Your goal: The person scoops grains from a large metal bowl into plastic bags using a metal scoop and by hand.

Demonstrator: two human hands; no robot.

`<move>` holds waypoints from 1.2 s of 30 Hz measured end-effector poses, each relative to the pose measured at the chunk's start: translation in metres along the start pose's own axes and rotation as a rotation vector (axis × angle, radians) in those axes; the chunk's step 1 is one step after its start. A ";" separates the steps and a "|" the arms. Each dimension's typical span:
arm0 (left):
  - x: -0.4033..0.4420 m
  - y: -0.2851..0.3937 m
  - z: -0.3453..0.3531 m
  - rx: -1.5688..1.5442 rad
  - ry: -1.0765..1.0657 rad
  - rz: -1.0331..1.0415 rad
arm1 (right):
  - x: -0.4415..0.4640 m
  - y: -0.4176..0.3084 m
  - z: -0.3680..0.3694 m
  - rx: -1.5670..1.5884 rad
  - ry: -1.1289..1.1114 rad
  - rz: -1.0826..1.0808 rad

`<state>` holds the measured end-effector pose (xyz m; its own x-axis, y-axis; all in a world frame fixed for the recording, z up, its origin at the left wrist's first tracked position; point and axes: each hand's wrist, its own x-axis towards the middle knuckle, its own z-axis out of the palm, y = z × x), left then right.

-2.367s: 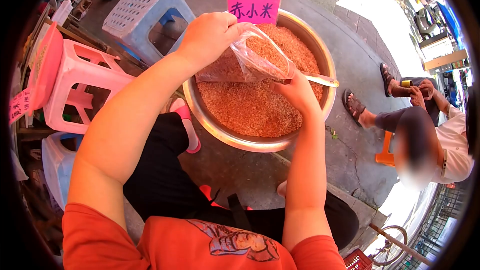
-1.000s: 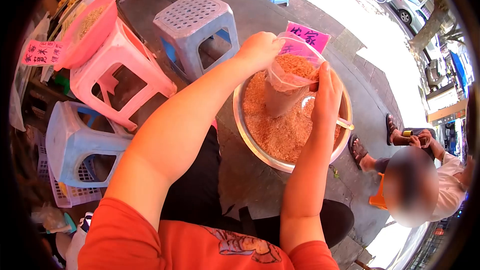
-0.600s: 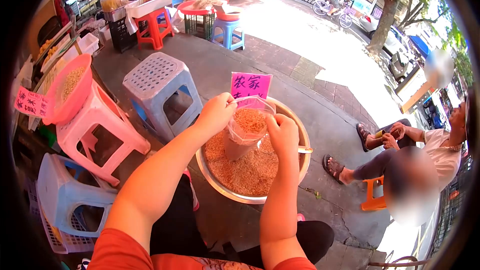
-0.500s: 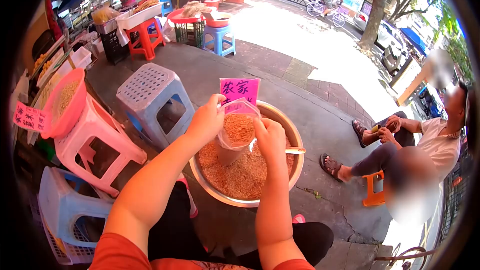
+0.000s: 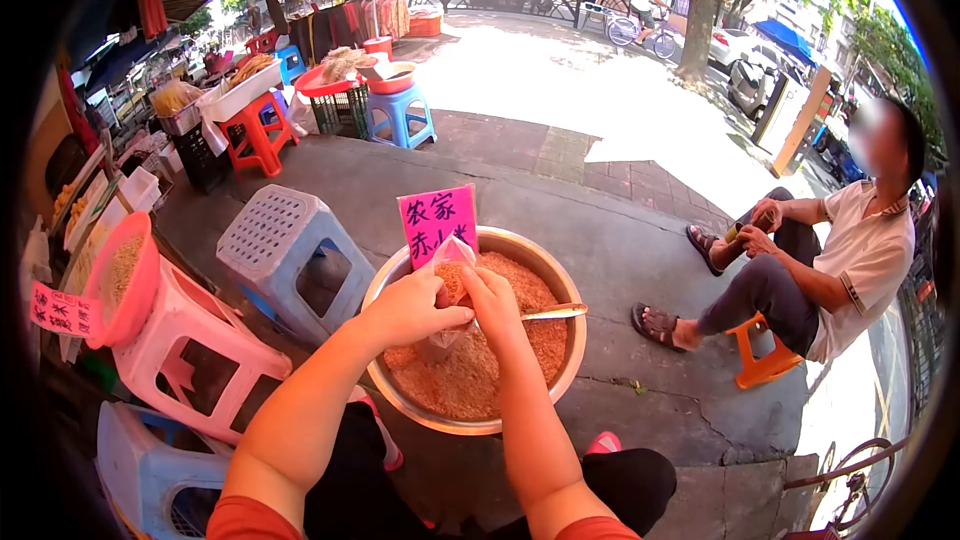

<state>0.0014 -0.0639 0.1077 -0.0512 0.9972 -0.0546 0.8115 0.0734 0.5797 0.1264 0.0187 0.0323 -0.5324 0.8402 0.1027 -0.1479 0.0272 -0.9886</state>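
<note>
The one camera sits up on the head, looking forward and down along both bare arms (image 5: 295, 405), so it has the hands (image 5: 415, 310) and basin (image 5: 455, 427) close, just below the middle. It sees very wide, round edges going black, taking in sunlit pavement (image 5: 500, 65) farther off and a seated person (image 5: 868, 265) over to the right.

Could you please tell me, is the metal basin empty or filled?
Partly filled: reddish grain spreads across the basin, with bare inner wall showing above it. How deep it goes, I cannot tell.
</note>
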 end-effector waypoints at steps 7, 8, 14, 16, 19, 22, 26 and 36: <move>-0.002 0.004 0.020 0.290 0.189 0.088 | -0.002 0.001 -0.002 -0.143 -0.184 -0.098; 0.000 -0.002 0.029 0.318 0.307 0.120 | -0.001 0.002 0.000 -0.163 -0.167 -0.131; 0.009 -0.022 0.033 0.325 0.257 0.132 | -0.002 0.007 0.008 -0.132 -0.061 -0.163; 0.008 -0.017 0.027 0.327 0.203 0.060 | -0.002 0.006 0.010 -0.062 -0.043 -0.139; 0.007 -0.019 0.026 0.269 0.294 0.139 | -0.003 0.007 0.014 0.085 0.011 -0.071; 0.009 -0.016 0.020 0.323 0.250 0.025 | -0.003 0.008 0.015 0.192 0.039 -0.097; 0.013 -0.024 0.013 0.273 0.362 0.008 | -0.003 0.018 0.012 0.098 0.129 -0.170; 0.004 -0.018 -0.018 -0.237 0.736 -0.039 | 0.001 0.044 0.008 0.200 0.238 0.221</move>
<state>-0.0237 -0.0615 0.1113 -0.5178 0.7409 0.4278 0.6591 0.0267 0.7516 0.1125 0.0164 -0.0102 -0.3645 0.9169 -0.1624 -0.2235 -0.2555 -0.9406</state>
